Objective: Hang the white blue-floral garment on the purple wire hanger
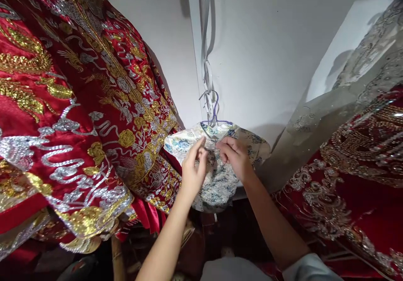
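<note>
A white floral blouse [215, 184] with a blue pattern hangs from a purple hanger [215, 113] against the wall. My left hand [195, 163] is at the left of its neckline, index finger stretched up toward the collar and the other fingers loosely bent, with gaps between them. On the other side of the neck opening, my right hand [234, 153] has thumb and fingers pinched together at the front edge of the blouse. The fabric right at those fingertips is partly hidden by the hand.
A red jacket with gold and silver embroidery [126, 105] fills the left side. At the right hang a beaded red garment [362, 197] and a sheer, pale embellished fabric [371, 50]. White straps [206, 29] run down the wall to the hanger. A wooden pole [117, 256] shows below.
</note>
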The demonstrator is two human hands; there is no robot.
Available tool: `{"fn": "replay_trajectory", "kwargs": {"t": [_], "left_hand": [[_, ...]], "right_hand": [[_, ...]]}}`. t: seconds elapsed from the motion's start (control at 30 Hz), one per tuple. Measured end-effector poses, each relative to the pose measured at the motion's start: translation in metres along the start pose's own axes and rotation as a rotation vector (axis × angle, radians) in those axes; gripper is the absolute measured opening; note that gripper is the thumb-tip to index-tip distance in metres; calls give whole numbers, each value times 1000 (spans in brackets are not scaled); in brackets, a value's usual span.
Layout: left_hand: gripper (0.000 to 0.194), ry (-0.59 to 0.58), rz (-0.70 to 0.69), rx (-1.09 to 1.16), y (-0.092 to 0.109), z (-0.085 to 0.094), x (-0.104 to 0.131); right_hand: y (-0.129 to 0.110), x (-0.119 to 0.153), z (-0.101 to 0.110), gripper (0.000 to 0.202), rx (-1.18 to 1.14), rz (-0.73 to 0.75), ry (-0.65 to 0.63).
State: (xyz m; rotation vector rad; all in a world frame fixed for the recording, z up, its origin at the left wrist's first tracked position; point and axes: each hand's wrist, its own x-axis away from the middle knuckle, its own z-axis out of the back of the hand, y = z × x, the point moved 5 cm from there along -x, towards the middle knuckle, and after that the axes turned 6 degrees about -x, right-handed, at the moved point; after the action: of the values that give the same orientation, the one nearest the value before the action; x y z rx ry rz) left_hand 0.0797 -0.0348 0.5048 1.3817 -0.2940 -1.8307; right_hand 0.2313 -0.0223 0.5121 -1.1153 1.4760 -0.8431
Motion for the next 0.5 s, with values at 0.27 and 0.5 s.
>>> {"fn": "replay_trajectory", "kwargs": {"t": [0.27,0.5], "left_hand": [[19,-45,-286,-146,33,-5,-53],[12,541,386,315,-54,69,-30]], "right_hand": [[50,-12,17,27,192,47,142],[112,35,25,26,-51,-194,-11]]}}
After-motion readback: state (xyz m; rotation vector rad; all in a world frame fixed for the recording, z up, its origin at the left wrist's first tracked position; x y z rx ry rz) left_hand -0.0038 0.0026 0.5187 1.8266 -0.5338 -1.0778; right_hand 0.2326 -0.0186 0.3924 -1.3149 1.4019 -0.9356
